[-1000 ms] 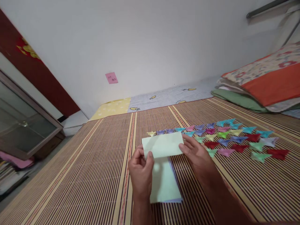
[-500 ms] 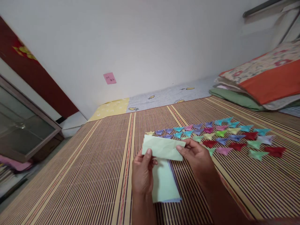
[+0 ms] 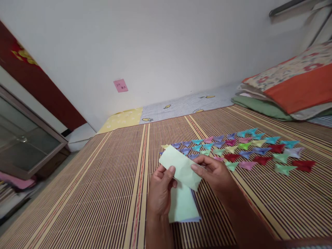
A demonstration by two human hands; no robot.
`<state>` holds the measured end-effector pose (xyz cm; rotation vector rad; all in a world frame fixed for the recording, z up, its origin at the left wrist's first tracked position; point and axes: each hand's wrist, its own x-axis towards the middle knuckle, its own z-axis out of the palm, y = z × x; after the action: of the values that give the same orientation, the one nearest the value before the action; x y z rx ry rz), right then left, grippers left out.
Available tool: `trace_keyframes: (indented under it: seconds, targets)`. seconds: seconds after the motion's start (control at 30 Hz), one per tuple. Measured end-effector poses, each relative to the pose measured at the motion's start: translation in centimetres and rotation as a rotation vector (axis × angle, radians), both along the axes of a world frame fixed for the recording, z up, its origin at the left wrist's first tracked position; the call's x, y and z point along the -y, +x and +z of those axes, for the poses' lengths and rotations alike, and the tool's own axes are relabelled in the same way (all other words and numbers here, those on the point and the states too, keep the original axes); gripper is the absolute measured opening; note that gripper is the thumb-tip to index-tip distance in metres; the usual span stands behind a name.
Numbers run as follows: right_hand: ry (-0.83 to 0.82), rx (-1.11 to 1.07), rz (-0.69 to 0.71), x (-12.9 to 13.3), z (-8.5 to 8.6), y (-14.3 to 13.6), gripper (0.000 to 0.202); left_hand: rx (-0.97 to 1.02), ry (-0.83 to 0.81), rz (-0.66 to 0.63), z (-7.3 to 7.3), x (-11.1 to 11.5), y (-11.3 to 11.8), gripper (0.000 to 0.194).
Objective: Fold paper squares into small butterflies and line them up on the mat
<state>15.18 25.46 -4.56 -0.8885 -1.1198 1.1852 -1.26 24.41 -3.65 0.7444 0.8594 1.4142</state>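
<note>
A pale green folded paper [image 3: 181,166] is held up between my two hands, slanting down to the right. My left hand [image 3: 162,190] pinches its lower left side, thumb in front. At its right end, the thumb and fingers of my right hand [image 3: 214,173] grip the paper. Beneath it, a stack of pale green and bluish paper sheets [image 3: 183,205] lies on the striped mat [image 3: 109,193]. Rows of small folded paper shapes in red, blue, green, pink and yellow, among them a dark red one [image 3: 304,165], spread over the mat behind and to the right.
Folded bedding with an orange and floral cover [image 3: 298,90] is piled at the right. A pink note [image 3: 120,85] is on the white wall. At the left stands a glass-doored cabinet [image 3: 23,138]. Patterned cloth [image 3: 178,105] runs along the wall.
The held paper has turned clockwise, from nearly level to a steeper slant, with its right end lower. Both hands still hold it, and my right hand has shifted slightly left.
</note>
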Motion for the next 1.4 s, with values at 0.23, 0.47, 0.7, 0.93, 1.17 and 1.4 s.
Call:
trace_keyframes:
  seconds: [0.23,0.47,0.7,0.93,1.17,1.4]
  targets:
    - [-0.055,-0.039,0.05,0.3,0.1,-0.3,0.025,-0.199,0.08,0.216,0.5,0.3,0.4,0.024]
    - [-0.083,-0.099,-0.035,0.1,-0.1,-0.7,0.028,-0.346,0.167,0.07,0.1,0.3,0.2,0.021]
    - [-0.056,-0.067,0.078,0.0,-0.2,-0.4,0.019,-0.449,0.24,0.038,-0.2,0.5,-0.5,0.01]
    - [-0.106,-0.217,0.151,0.1,-0.4,-0.2,0.008,-0.421,0.382,-0.089,-0.2,0.8,-1.2,0.025]
    - [-0.082,-0.162,0.016,0.4,0.3,-0.3,0.019,-0.406,0.17,-0.057,0.5,1.0,-0.3,0.008]
    - [-0.002,0.011,0.057,-0.6,-0.9,0.3,0.022,-0.497,0.21,0.096,0.4,0.5,0.0,0.021]
